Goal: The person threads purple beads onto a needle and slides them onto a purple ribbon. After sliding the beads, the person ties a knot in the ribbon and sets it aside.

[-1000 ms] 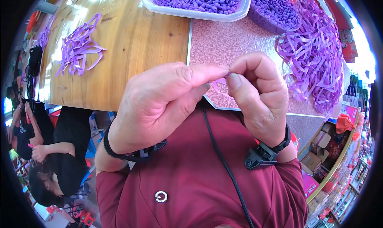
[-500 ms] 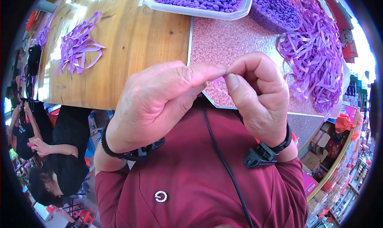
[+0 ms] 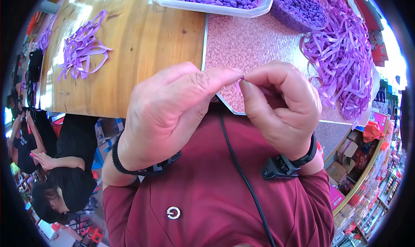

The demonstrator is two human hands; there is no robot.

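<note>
My left hand (image 3: 166, 106) and my right hand (image 3: 287, 106) meet at their fingertips in front of my chest, over the table's near edge. On the right, thumb and forefinger are pinched together at a tiny purple bit. A short piece of purple ribbon (image 3: 238, 87) shows just below these tips, mostly hidden by the hands. The left forefinger reaches straight to the same spot, its thumb tucked beneath; what it pinches is covered by the fingers.
A clear plastic tub (image 3: 203, 5) of purple beads stands at the far side, beside a bowl (image 3: 296, 20) of similar beads. Purple ribbons (image 3: 341, 61) are heaped at the right; a smaller ribbon bunch (image 3: 84, 50) lies left on the wooden tabletop (image 3: 151, 44). Another person (image 3: 65, 173) sits at the left.
My right hand has turned slightly, and its knuckles have shifted a little to the right. Less of the ribbon shows below the fingertips. The left hand has barely moved.
</note>
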